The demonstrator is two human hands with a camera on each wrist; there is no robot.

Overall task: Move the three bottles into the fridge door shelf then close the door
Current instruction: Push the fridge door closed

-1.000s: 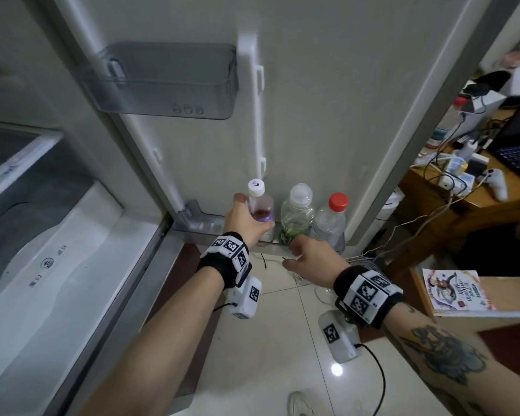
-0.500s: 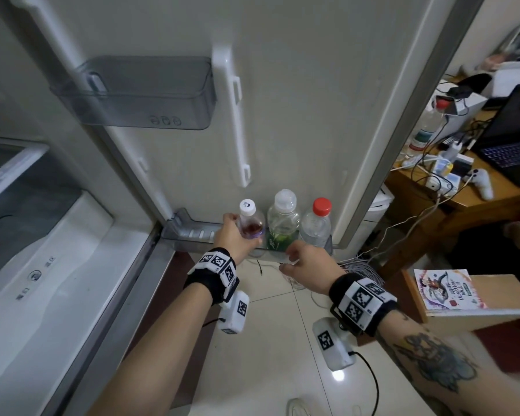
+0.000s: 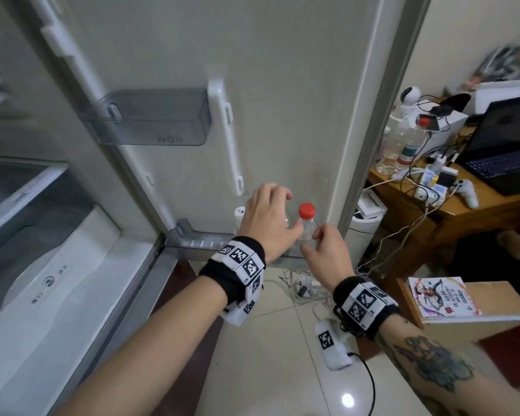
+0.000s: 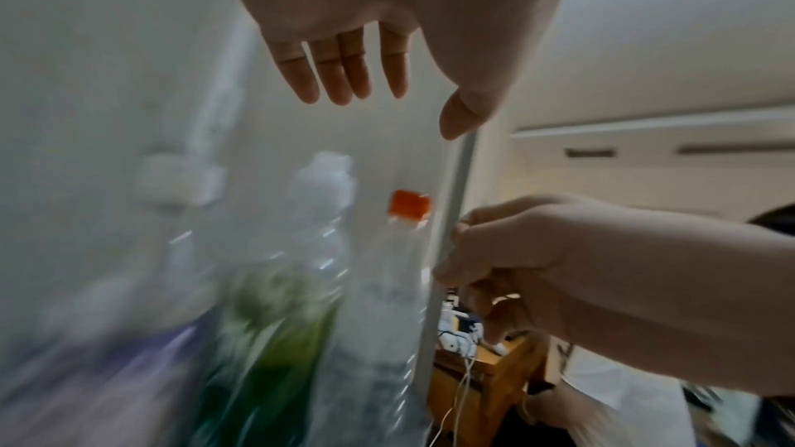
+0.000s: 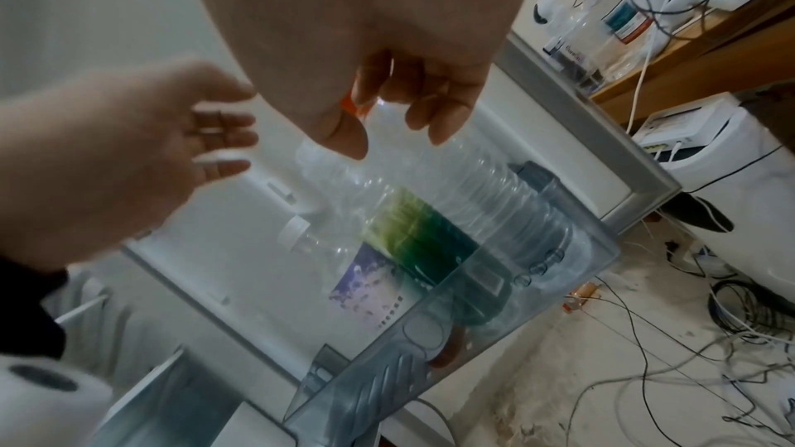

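Three bottles stand in the lower door shelf [image 3: 198, 243] of the open fridge door [image 3: 282, 100]. A white-capped, purple-labelled bottle [image 3: 238, 214] is on the left and a red-capped clear bottle [image 3: 307, 219] on the right. My left hand [image 3: 270, 211] hides the green-labelled middle bottle [image 5: 417, 243] in the head view. That hand hovers above the bottles with straight fingers [image 4: 344, 80] and holds nothing. My right hand [image 3: 320, 243] hangs beside the red-capped bottle, fingers [image 5: 430, 114] loosely curled and empty.
An empty grey bin [image 3: 150, 118] sits higher on the door. The fridge's interior drawers [image 3: 42, 250] lie to the left. On the right stand a cluttered wooden desk [image 3: 463, 205] with a laptop, a box with a book [image 3: 442, 298], and loose cables [image 3: 300, 289] on the tiled floor.
My left hand has let go of the purple-labelled bottle and risen above the bottles. My right hand has drawn back to the right. The view has tilted upward.
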